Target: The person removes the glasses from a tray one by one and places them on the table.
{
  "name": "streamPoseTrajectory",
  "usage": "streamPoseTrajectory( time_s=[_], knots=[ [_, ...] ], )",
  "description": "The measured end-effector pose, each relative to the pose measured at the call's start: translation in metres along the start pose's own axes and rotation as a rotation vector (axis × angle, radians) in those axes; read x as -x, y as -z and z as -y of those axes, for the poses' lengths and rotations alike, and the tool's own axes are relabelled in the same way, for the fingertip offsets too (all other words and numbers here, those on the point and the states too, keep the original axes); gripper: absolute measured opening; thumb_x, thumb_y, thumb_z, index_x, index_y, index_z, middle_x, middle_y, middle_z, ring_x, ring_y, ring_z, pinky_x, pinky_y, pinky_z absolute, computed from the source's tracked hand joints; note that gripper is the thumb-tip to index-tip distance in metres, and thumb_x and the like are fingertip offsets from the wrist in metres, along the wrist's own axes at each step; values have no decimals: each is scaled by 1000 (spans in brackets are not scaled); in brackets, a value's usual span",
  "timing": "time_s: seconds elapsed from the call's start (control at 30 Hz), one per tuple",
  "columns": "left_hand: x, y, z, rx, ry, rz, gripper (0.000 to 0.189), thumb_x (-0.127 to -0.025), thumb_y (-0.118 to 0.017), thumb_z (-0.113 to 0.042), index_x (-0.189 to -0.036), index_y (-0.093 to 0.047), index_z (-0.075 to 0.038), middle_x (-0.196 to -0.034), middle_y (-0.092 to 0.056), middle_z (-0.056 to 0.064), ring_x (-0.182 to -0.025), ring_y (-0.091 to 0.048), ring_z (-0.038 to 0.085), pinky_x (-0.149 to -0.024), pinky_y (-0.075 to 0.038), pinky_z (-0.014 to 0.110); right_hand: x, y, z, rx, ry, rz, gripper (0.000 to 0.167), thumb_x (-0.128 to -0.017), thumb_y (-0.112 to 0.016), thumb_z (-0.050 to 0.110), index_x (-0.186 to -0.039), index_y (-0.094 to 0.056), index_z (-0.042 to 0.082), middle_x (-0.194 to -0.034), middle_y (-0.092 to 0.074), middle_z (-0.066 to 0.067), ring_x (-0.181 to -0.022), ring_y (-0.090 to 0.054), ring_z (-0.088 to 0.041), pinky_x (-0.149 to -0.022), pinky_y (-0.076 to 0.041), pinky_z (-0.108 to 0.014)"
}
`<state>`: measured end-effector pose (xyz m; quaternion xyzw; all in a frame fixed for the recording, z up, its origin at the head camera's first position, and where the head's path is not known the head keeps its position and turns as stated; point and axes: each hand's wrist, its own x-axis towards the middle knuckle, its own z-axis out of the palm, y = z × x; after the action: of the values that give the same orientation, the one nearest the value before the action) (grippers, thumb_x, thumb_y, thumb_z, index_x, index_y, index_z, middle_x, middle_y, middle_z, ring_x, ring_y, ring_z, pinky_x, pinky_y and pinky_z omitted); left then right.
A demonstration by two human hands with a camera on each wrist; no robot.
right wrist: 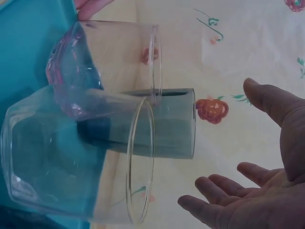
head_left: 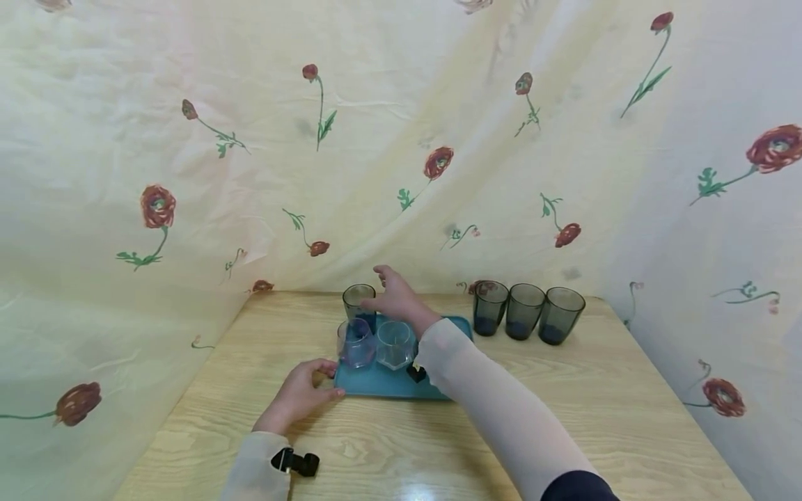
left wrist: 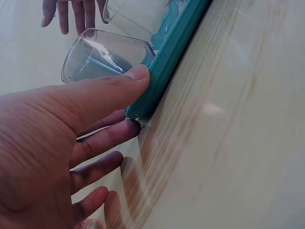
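A blue-green tray (head_left: pixel 382 384) lies on the wooden table. My left hand (head_left: pixel 302 391) holds its front left corner, the thumb (left wrist: pixel 114 88) against the rim and the fingertips at the side. On the tray are a pink-tinted faceted glass (head_left: pixel 356 344) and a clear faceted glass (head_left: pixel 395 346), side by side. Behind them, at the back left of the tray, a dark smoky tumbler (head_left: pixel 359 300) stands upright. My right hand (right wrist: pixel 257 186) reaches over beside that tumbler, thumb and fingers spread, apart from it in the right wrist view.
Three more smoky tumblers (head_left: pixel 525 312) stand in a row at the table's back right. A floral curtain (head_left: pixel 376 174) hangs behind and along both sides of the wooden table (head_left: pixel 614 410). Each wrist wears a black strap (head_left: pixel 296 461).
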<state>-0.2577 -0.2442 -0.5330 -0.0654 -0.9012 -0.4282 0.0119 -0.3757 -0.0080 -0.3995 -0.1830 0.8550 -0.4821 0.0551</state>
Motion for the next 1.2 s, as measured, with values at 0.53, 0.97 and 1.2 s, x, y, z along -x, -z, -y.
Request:
streamPoseTrajectory(
  time_s=[0.53,0.97,1.2],
  knots=[
    [-2,0,2,5,-16,7,47,-83,-92,-29,-123,-72,-16,-109,-70,-6,-117,-62,24,-111,-39,63,-19,-21,-5,94,-133,65,93,-90,-85,32,-163,-32,10,-159,-42,-20,-142,-46,-38,-114,-42,-56],
    [-5,1,2,6,-17,12,47,-82,-93,-30,-123,-72,-17,-109,-70,-8,-119,-61,24,-112,-40,61,-28,-27,-18,123,-89,62,84,-92,-84,28,-158,-38,3,-151,-51,-20,-133,-54,-36,-110,-46,-49],
    [-4,2,3,0,1,13,47,-83,-92,-30,-125,-72,-18,-110,-69,-8,-122,-60,25,-110,-41,62,-33,-32,-19,131,-117,70,82,-93,-83,29,-158,-38,5,-151,-51,-19,-132,-55,-34,-110,-47,-47]
  ],
)
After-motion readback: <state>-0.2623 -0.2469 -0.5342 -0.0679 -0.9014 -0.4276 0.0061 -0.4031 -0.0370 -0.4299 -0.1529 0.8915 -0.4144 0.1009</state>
